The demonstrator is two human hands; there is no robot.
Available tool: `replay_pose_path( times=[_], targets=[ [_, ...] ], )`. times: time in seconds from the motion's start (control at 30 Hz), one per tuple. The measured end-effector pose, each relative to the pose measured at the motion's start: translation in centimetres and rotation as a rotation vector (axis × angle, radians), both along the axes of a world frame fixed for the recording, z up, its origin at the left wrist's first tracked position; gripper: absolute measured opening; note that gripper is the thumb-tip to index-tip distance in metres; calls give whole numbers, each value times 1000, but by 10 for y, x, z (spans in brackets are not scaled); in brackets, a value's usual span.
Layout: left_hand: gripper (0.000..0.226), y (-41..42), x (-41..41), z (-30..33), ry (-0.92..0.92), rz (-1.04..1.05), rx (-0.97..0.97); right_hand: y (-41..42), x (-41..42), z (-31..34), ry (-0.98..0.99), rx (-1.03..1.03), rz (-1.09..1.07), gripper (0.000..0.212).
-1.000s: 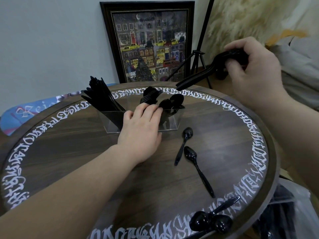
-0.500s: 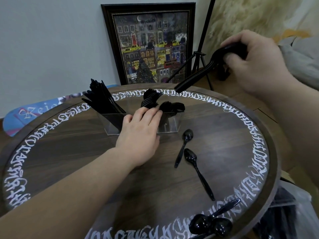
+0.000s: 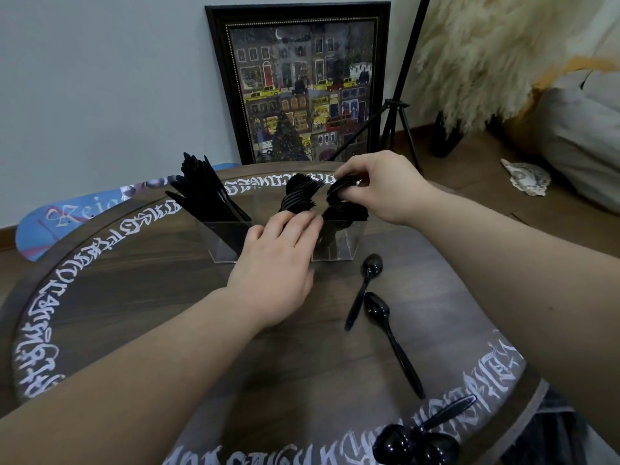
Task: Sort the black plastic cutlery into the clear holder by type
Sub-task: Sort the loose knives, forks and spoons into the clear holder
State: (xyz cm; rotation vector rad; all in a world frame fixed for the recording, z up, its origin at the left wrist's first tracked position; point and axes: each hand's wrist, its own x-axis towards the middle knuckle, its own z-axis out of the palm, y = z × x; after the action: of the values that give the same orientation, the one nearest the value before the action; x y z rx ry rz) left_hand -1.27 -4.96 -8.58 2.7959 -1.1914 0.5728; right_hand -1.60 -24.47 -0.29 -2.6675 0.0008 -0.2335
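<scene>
My left hand (image 3: 275, 263) rests flat against the clear plastic holder (image 3: 337, 243) on the round wooden tabletop (image 3: 134, 297); my right hand (image 3: 379, 186) pinches black plastic spoons (image 3: 342, 191) above its right compartment.

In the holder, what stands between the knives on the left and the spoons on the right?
In the head view, a bunch of black forks stands in the clear holder between the knives and spoons, behind the left hand.

Left hand (image 3: 273, 263) flat (fingers straight); right hand (image 3: 377, 186) pinching.
</scene>
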Motion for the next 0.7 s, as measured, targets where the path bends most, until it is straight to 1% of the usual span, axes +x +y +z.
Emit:
replay_pose_path(
  times=[0.13,0.27,0.4,0.5,0.57,0.63,0.67,0.7],
  targets=[
    [76,0,0,-1,12,0,1,-2,-7,7,52,187,24,39],
    [78,0,-1,-2,26,3,13,-1,-12,5,13,121,36,32],
    [77,0,-4,0,47,9,24,1,-20,3,6,195,18,34],
    [75,1,-11,1,67,3,3,-7,-44,-5,-122,271,-78,34],
    [72,1,-21,-2,110,-13,-25,-15,-67,-18,-152,258,-182,27],
    [68,-1,-34,-7,195,-46,-22,-23,-89,-38,-26,153,-248,17],
    [67,-5,-41,-10,260,-62,1,-25,-99,-48,78,86,-264,20],
    [65,-9,-46,-15,331,-74,39,-26,-107,-59,181,31,-269,26]
  ],
)
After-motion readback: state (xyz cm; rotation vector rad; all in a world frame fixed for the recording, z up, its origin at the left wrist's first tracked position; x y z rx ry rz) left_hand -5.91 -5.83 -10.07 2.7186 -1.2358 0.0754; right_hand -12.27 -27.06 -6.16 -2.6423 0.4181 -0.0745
